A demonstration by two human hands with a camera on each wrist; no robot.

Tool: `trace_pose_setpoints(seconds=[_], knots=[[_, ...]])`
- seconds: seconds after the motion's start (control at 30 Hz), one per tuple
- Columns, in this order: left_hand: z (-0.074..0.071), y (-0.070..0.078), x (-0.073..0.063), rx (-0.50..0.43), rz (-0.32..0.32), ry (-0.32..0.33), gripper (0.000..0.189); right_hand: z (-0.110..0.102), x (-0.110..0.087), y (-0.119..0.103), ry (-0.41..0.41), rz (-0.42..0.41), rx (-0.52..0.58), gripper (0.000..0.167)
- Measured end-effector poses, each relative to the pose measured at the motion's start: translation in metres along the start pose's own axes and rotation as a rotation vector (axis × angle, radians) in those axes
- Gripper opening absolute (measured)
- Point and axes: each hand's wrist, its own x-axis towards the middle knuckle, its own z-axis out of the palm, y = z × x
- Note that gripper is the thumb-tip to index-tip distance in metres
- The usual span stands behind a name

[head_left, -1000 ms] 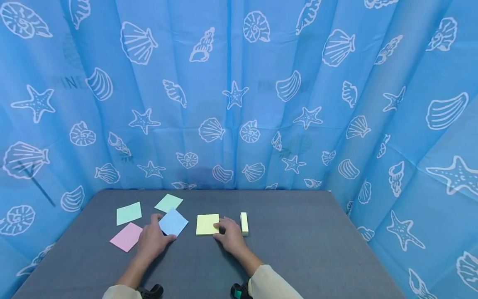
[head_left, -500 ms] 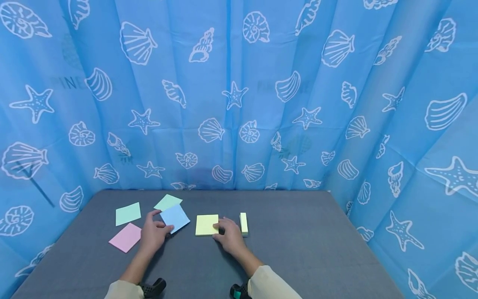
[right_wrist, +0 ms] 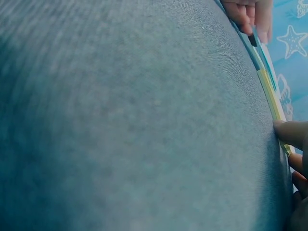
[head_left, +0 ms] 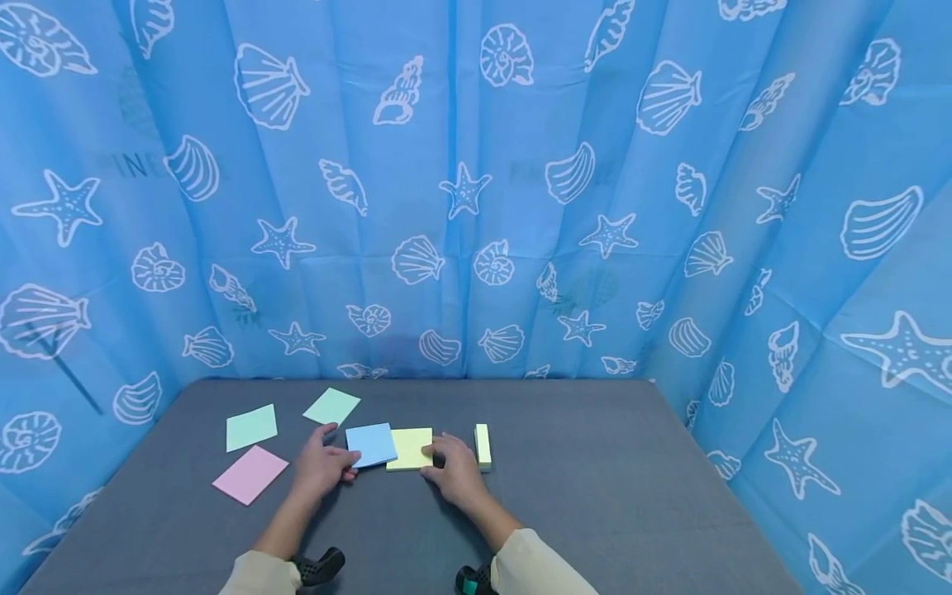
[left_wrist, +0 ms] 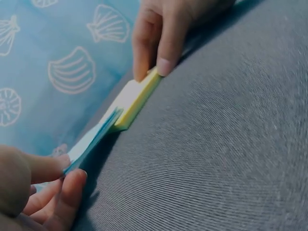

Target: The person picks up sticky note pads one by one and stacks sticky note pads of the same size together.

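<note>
My left hand (head_left: 321, 464) pinches a thin blue sticky note pad (head_left: 371, 445) by its left edge, thumb on top and fingers beneath. In the left wrist view the blue pad (left_wrist: 91, 142) slants up off the table, its far edge overlapping the left end of a thicker yellow sticky note pad (head_left: 411, 449). The yellow pad lies flat on the table. My right hand (head_left: 457, 473) grips its right edge between thumb and fingers, as the left wrist view also shows at the yellow pad's (left_wrist: 139, 103) far end.
Just right of my right hand, a narrow pale yellow block (head_left: 483, 446) stands on edge. To the left lie a pink note (head_left: 250, 475) and two mint green notes, one at the far left (head_left: 251, 428) and one behind my left hand (head_left: 332, 406). A blue shell-print curtain (head_left: 461, 207) hangs behind the grey table (head_left: 610, 496).
My left hand has carried the blue pad right, from in front of the green note onto the yellow pad's left side, turning it straighter. My right hand stays on the yellow pad.
</note>
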Motion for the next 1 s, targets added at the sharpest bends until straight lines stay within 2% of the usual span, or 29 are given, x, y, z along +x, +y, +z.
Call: trace_pose_setpoints(seconds=[0.2, 0.37, 0.67, 0.83, 1.0], knots=[[0.011, 0.004, 0.000, 0.182, 0.102, 0.039, 0.067, 0.001, 0.000, -0.001, 0.005, 0.002, -0.010, 0.026], [0.021, 0.009, -0.001, 0.294, 0.150, 0.083, 0.065, 0.002, 0.001, -0.001, -0.002, 0.013, -0.018, 0.026], [0.037, 0.013, -0.005, 0.357, 0.206, 0.126, 0.066, 0.006, 0.002, 0.000, 0.013, 0.047, -0.033, 0.030], [0.043, 0.016, -0.005, 0.373, 0.204, 0.121, 0.066, 0.005, 0.002, 0.001, 0.013, 0.052, -0.048, 0.040], [0.047, 0.017, -0.005, 0.369, 0.209, 0.097, 0.067, 0.003, 0.002, 0.002, -0.015, 0.008, -0.043, 0.041]])
